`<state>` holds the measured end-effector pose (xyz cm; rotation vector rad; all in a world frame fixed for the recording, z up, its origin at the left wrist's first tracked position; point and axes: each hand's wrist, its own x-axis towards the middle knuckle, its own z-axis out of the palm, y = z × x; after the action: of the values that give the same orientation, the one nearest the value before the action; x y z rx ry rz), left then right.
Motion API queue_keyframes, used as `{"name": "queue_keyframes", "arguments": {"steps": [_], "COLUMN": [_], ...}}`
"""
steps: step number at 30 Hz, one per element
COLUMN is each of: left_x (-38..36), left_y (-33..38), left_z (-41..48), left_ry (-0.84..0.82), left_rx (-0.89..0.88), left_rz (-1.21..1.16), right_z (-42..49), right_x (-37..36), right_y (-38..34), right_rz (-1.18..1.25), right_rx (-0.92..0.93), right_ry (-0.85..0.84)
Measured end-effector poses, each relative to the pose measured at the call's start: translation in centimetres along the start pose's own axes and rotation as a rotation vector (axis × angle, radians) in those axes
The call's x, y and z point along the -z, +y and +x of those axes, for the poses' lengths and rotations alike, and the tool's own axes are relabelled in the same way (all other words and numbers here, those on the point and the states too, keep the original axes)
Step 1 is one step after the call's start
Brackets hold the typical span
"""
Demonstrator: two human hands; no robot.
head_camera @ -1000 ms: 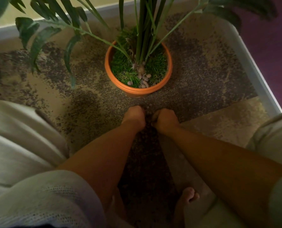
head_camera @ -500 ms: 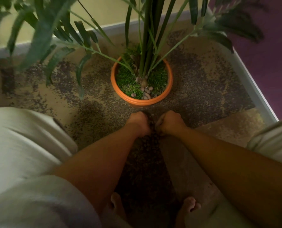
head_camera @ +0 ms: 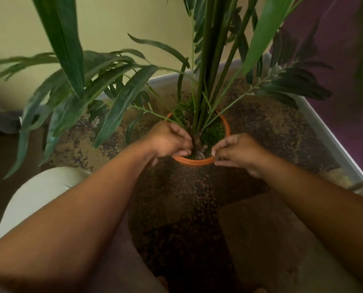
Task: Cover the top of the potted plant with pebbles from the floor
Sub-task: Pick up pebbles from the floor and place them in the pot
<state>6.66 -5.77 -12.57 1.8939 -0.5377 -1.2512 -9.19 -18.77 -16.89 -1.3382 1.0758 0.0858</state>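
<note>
The orange pot (head_camera: 194,162) stands on the floor with tall green stems and green moss (head_camera: 213,134) on its top. A few pale pebbles (head_camera: 202,152) lie at the stem base by the near rim. My left hand (head_camera: 171,140) hovers over the pot's left near rim with its fingers curled inward. Over the right near rim, my right hand (head_camera: 236,152) has its fingers bunched together. Both hands look closed on pebbles, which their fingers hide. Dark small pebbles (head_camera: 195,199) are spread on the floor in front of the pot.
Long palm leaves (head_camera: 121,96) hang over the left side and above my hands. A white skirting (head_camera: 333,140) runs along the right, with a purple wall behind it and a yellow wall at the back. My knee (head_camera: 38,193) in light cloth is at the lower left.
Both hands rose from the pebbles on the floor and moved forward to the pot's near rim. The view moved closer and tilted up toward the plant.
</note>
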Motion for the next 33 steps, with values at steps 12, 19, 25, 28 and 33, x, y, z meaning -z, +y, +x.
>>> {"name": "queue_keyframes", "arguments": {"steps": [12,19,25,28,33], "left_x": [-0.2,-0.5,0.6,0.6,-4.2], "left_y": [0.0,0.6,0.3,-0.3,-5.5], "left_z": [2.3,2.0,0.3,-0.2,0.7], "left_ry": [0.133,0.192,0.022,-0.235,-0.468], "left_rx": [0.096,0.112,0.161,0.265,0.412], "left_rz": [-0.192,-0.125,0.278,0.517,0.737], "right_z": [0.6,0.7,1.4,1.9,2.3], "right_x": [-1.6,-0.9,1.5,2.4,0.4], "right_y": [-1.5,-1.9,-1.0,0.7,5.3], "right_rz": [0.004,0.036,0.006,-0.056,-0.554], "right_rx": [0.082,0.081,0.032,-0.078,-0.210], "right_ry": [0.038,0.092,0.333,0.359,0.232]}}
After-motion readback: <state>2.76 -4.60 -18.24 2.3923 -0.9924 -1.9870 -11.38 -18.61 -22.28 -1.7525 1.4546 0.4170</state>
